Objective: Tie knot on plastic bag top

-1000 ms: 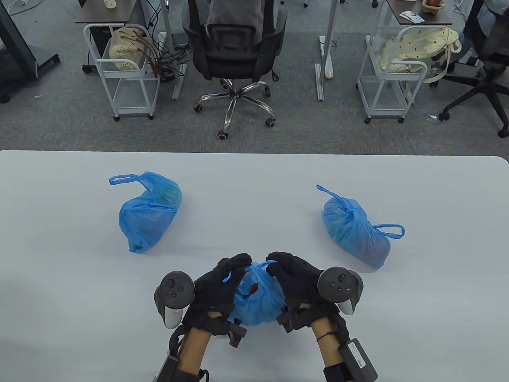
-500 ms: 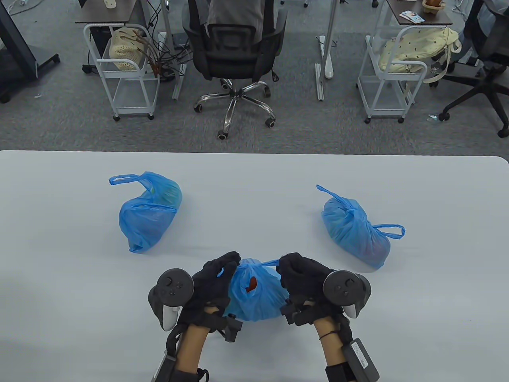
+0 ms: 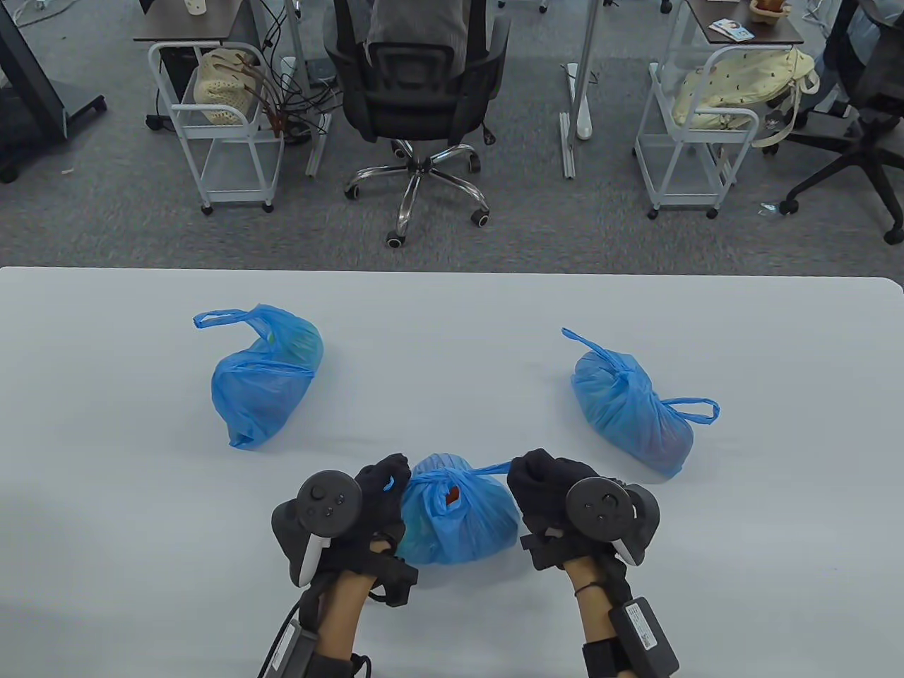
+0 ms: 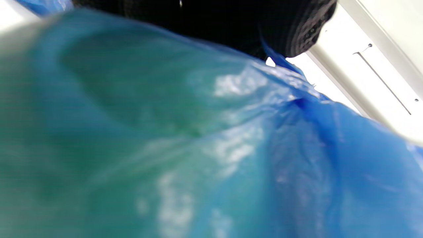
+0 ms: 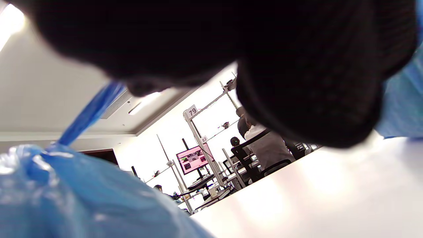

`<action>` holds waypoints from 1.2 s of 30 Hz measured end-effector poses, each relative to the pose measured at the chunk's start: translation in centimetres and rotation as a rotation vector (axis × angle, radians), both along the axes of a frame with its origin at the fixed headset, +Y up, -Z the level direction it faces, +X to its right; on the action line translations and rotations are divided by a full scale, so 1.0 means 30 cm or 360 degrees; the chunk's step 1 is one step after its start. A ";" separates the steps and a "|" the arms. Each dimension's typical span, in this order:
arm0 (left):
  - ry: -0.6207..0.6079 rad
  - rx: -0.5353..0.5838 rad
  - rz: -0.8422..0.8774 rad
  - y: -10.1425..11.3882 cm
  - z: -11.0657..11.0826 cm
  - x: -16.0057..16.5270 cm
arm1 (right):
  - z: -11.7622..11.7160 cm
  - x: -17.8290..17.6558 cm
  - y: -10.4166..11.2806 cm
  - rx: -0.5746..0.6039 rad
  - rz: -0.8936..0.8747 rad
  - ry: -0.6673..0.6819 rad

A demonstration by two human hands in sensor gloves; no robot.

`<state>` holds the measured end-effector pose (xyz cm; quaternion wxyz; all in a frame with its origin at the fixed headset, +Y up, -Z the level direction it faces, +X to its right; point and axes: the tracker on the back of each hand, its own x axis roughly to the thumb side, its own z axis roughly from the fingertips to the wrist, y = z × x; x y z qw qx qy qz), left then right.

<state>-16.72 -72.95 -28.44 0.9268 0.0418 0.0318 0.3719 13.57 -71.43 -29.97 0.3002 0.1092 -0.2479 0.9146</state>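
Observation:
A filled blue plastic bag [image 3: 459,519] sits on the white table [image 3: 452,332] near the front edge, between my hands. Something red shows through a gap at its top. My left hand [image 3: 381,484] grips the bag's left handle, whose short blue end sticks out by the fingers. My right hand [image 3: 540,480] grips the right handle [image 3: 487,469], which is stretched taut from the bag top. In the left wrist view the bag [image 4: 205,148] fills the frame under my gloved fingers [image 4: 297,29]. In the right wrist view the taut handle [image 5: 87,115] runs up into my fist.
Two more blue bags lie further back: one at the left [image 3: 265,374] with a loose handle loop, one at the right [image 3: 632,409] with knotted handles. Beyond the table's far edge stand an office chair [image 3: 417,92] and two white carts [image 3: 219,127].
Both hands have moved apart and slightly toward me, pulling the two handles outward. The handles have gone taut and the bag's top has drawn together.

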 end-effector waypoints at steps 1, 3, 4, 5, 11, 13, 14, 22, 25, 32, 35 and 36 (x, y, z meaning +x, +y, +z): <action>0.0004 -0.0013 -0.0008 -0.002 -0.002 -0.003 | 0.000 -0.003 0.000 0.0008 0.0048 -0.0010; 0.0012 -0.0050 -0.0022 -0.009 -0.005 -0.008 | 0.002 -0.007 -0.001 0.0028 0.0136 -0.0041; 0.0021 -0.0069 -0.0030 -0.012 -0.005 -0.012 | 0.003 -0.008 -0.002 0.0028 0.0169 -0.0049; 0.0028 -0.0083 -0.0041 -0.014 -0.005 -0.015 | 0.004 -0.007 -0.002 0.0025 0.0164 -0.0054; 0.0044 -0.0139 -0.0104 -0.022 -0.013 -0.018 | -0.001 0.011 -0.003 0.0011 0.0145 -0.0095; 0.0043 -0.0159 -0.0158 -0.024 -0.013 -0.019 | -0.003 0.015 -0.007 0.0009 0.0219 -0.0112; 0.0047 -0.0163 -0.0203 -0.028 -0.016 -0.020 | -0.006 0.019 -0.011 -0.0002 0.0222 -0.0119; 0.0131 -0.0259 -0.0384 -0.033 -0.022 -0.050 | -0.021 0.020 -0.031 -0.0100 0.0249 -0.0147; 0.0116 -0.0221 -0.0367 -0.028 -0.017 -0.053 | -0.015 0.008 -0.025 -0.0060 0.0308 -0.0132; 0.0086 0.0147 -0.0285 0.031 0.016 -0.027 | 0.006 0.003 -0.010 0.0088 0.0365 -0.0125; -0.0004 0.0321 -0.0312 0.065 0.036 0.006 | 0.015 0.000 -0.006 0.0125 0.0319 -0.0093; -0.0040 0.0367 -0.0337 0.075 0.041 0.017 | 0.016 -0.003 -0.003 0.0134 0.0324 -0.0088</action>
